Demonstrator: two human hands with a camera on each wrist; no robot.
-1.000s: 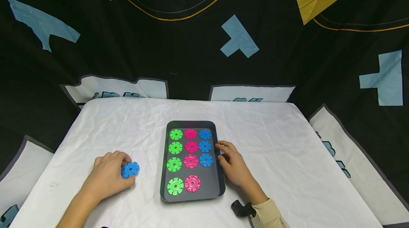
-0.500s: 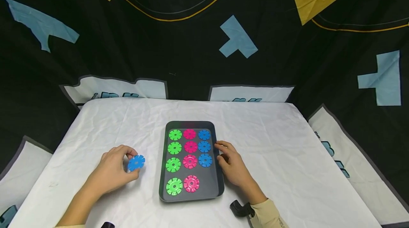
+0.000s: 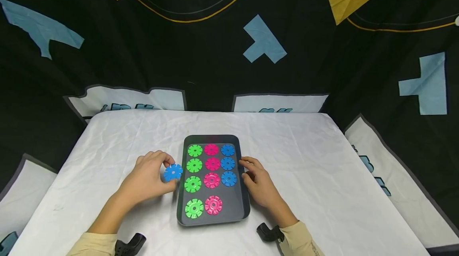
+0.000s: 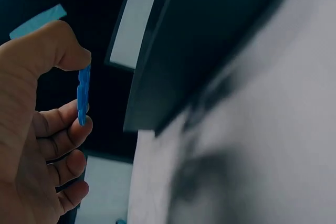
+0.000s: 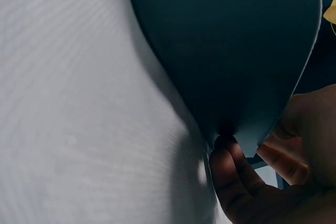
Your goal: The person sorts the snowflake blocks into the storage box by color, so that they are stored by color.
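Observation:
A blue notched plastic disc is pinched between the thumb and fingers of my left hand, just off the left rim of the dark grey tray. The left wrist view shows this blue disc edge-on, apart from the table. Inside the tray lie columns of green discs, pink discs and blue discs; the blue column ends a row short of the others. My right hand rests its fingertips against the tray's right side. Up close in the right wrist view, fingers touch the outer wall.
A white cloth covers the table around the tray. Black wrist mounts sit at both cuffs. Behind the table hangs a black curtain with blue and yellow shapes.
My left hand has lifted the blue disc from the left part of the table and carried it right, to the tray's left rim. The right hand stays at the tray's right side.

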